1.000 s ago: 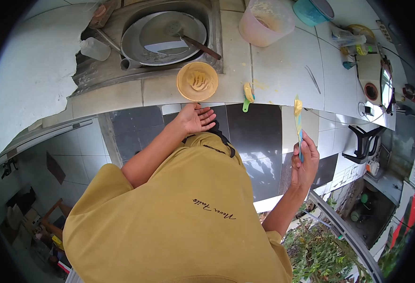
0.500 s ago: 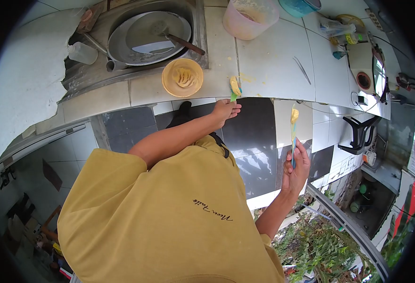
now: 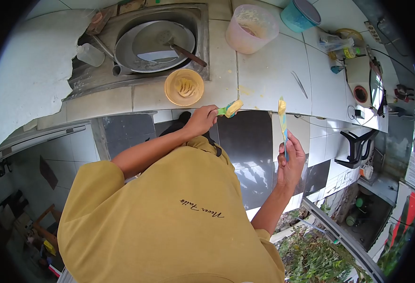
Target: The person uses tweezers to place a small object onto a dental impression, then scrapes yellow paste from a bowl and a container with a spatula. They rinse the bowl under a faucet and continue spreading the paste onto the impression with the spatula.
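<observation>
My left hand is closed around a green-handled utensil, held at the counter's front edge. Thick yellow paste covers its head, and a little blue shows beneath. My right hand pinches the blue handle of a long, slim utensil held upright, with yellow paste on its tip. The exact kind of either utensil is hard to make out. Left of the green-handled utensil, on the counter, stands an orange-yellow bowl with streaks of yellow paste inside.
Behind the bowl, a metal sink holds a large round pan with a wooden-handled tool. A pinkish plastic tub, a teal container and metal tongs are on the tiled counter. Yellow smears mark the tiles.
My left hand has drawn back to the left, and the green-handled utensil has turned from upright to pointing right. My right hand has shifted slightly left, still holding its utensil upright.
</observation>
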Demonstrator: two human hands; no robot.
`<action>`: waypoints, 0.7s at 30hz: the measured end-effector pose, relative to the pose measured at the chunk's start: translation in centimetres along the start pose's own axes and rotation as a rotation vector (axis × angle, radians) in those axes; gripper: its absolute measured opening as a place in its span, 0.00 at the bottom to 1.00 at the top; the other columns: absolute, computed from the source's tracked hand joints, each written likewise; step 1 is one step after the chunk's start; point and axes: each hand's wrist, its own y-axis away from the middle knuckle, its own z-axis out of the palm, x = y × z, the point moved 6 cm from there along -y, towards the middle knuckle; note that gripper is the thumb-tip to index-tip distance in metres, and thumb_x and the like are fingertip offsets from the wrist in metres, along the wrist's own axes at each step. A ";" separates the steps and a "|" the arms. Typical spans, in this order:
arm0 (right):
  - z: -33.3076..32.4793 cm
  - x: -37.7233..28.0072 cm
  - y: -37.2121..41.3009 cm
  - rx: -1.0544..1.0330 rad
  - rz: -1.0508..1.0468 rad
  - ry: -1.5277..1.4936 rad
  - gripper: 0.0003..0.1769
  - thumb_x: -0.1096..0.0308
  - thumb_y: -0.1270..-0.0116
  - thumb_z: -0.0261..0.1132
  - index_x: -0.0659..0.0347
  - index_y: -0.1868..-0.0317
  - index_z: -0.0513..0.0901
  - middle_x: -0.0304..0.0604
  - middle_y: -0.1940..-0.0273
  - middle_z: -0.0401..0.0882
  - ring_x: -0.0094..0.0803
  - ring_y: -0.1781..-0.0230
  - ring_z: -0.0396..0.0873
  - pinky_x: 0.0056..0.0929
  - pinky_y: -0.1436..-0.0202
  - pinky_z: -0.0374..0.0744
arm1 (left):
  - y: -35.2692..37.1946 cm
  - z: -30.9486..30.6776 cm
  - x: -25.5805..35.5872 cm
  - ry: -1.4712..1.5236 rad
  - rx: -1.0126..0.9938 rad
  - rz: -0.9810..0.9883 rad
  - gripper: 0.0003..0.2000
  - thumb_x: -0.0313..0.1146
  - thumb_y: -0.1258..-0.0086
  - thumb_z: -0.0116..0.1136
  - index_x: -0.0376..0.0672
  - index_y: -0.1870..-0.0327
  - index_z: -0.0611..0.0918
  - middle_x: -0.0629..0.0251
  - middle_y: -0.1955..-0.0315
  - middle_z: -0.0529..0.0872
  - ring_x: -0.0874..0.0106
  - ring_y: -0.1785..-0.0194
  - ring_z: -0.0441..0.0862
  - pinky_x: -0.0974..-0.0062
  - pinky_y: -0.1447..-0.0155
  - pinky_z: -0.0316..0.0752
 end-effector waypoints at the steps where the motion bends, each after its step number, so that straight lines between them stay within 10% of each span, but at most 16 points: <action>1: 0.6 -0.3 -0.4 -0.008 -0.004 0.000 0.16 0.73 0.29 0.61 0.70 0.43 0.79 0.41 0.73 0.77 0.14 0.80 0.67 0.10 0.83 0.60 | 0.6 -1.3 0.9 -0.001 0.008 0.004 0.12 0.33 0.22 0.43 0.36 0.64 0.78 0.70 0.76 0.78 0.79 0.75 0.73 0.77 0.67 0.71; 21: 18.6 -9.7 -0.6 -0.551 -0.615 0.692 0.13 0.76 0.37 0.69 0.65 0.51 0.86 0.43 0.67 0.86 0.20 0.73 0.79 0.17 0.70 0.76 | 6.7 -18.5 9.8 0.333 -0.166 0.258 0.18 0.43 0.18 0.42 0.38 0.64 0.76 0.78 0.83 0.67 0.86 0.78 0.60 0.85 0.72 0.56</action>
